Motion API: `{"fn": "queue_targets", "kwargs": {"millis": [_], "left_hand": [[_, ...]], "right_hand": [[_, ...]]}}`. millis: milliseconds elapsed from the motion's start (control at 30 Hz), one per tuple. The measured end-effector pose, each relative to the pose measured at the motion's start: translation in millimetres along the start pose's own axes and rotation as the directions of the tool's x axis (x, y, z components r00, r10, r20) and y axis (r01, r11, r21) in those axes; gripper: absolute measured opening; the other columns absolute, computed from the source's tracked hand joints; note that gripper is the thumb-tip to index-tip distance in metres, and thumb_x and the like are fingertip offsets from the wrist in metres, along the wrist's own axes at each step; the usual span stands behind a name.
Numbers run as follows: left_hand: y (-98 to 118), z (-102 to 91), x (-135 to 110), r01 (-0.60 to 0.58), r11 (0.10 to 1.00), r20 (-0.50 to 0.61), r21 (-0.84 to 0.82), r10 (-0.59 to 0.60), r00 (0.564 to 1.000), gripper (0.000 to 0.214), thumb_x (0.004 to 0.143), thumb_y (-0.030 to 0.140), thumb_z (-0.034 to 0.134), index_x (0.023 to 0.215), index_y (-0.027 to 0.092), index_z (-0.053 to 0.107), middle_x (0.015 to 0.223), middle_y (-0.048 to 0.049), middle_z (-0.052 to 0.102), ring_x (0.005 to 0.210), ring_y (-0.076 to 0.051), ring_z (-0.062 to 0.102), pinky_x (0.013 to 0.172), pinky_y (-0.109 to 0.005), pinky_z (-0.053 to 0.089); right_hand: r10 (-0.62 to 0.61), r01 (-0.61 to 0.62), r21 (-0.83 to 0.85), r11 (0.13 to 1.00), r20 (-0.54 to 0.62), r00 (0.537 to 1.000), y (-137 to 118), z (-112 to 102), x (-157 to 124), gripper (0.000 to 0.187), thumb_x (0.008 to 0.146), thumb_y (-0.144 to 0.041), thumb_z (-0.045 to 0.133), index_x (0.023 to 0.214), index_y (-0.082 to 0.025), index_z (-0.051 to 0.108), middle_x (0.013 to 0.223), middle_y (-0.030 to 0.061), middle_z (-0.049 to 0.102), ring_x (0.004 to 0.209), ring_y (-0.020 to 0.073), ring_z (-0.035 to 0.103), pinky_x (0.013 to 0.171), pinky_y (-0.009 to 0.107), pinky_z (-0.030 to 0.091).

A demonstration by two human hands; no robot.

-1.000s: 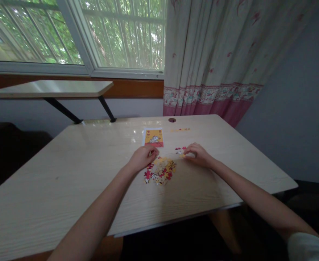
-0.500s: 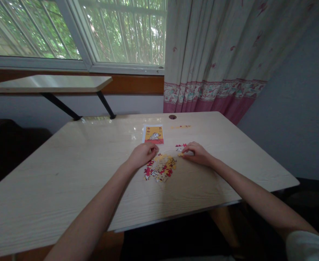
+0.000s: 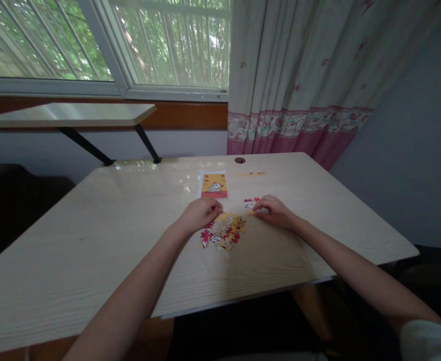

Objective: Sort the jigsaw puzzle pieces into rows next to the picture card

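Left hand (image 3: 199, 215) beside puzzle pieces (image 3: 228, 232)

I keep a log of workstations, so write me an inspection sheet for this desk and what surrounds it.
Surface: pale wood-grain desk, round hole near its far edge.
Job's things: jigsaw piece pile; picture card beyond it; small piece group by the right hand; piece row farther back.
Clutter: nothing seen.
Hands: left hand at the pile's far-left edge; right hand's fingertips beside a yellow piece. Grip unclear for both.
Cables: nothing seen.
Surroundings: window, floral curtain, raised shelf on black supports.
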State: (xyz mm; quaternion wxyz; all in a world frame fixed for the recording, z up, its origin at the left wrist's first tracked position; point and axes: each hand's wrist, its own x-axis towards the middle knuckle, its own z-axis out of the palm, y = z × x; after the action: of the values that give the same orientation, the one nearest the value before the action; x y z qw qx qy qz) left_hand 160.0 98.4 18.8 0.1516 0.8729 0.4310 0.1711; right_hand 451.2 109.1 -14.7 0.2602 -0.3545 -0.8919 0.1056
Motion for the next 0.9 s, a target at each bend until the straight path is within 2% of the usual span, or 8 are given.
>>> {"fn": "queue_targets", "kwargs": {"millis": [167,400,700,900], "left_hand": [[2.4,-2.0,0.0,-0.078,0.996,0.049,-0.040,0.080,0.996,0.024,0.082,0.024,0.047,0.097,0.018,0.065,0.091,-0.0061,0.063,0.080,-0.016,0.056,0.073,-0.028,0.042],[2.1,0.5,0.0,-0.164,0.986,0.121,0.026,0.160,0.980,0.030,0.082,0.021,0.046,0.108,0.020,0.062,0.093,-0.0069,0.057,0.088,-0.018,0.054,0.079,-0.030,0.042],[0.6,3.6,-0.2,-0.151,0.987,0.153,0.062,0.140,0.978,0.029,0.084,0.024,0.045,0.108,0.019,0.060,0.095,-0.0071,0.056,0.091,-0.019,0.053,0.082,-0.030,0.041],[2.3,2.7,-0.2,-0.142,0.989,0.134,0.047,0.135,0.982,0.023,0.081,0.022,0.046,0.098,0.018,0.060,0.096,-0.0071,0.057,0.091,-0.019,0.053,0.082,-0.030,0.041]], "right_hand": [[-0.009,0.009,-0.017,1.000,-0.005,1.000,-3.1,-1.4,-0.2,0.012,0.081,-0.031,0.058,0.085,-0.020,0.062,0.081,0.0040,0.064,0.078,0.0166,0.055,0.073,0.030,0.038],[-0.043,0.042,-0.049,0.998,-0.012,0.999,-3.7,-0.4,-1.1,0.012,0.082,-0.029,0.056,0.086,-0.020,0.063,0.081,0.0041,0.064,0.079,0.0164,0.055,0.074,0.030,0.037],[-0.033,0.031,-0.059,0.998,-0.024,0.999,-7.8,-2.7,-0.6,0.013,0.082,-0.030,0.056,0.083,-0.019,0.062,0.079,0.0046,0.064,0.077,0.0167,0.054,0.073,0.030,0.037],[-0.029,0.027,-0.062,0.998,-0.034,0.999,-4.9,-2.1,-1.1,0.016,0.082,-0.033,0.055,0.086,-0.019,0.063,0.083,0.0062,0.064,0.080,0.0178,0.055,0.074,0.031,0.038]]}}
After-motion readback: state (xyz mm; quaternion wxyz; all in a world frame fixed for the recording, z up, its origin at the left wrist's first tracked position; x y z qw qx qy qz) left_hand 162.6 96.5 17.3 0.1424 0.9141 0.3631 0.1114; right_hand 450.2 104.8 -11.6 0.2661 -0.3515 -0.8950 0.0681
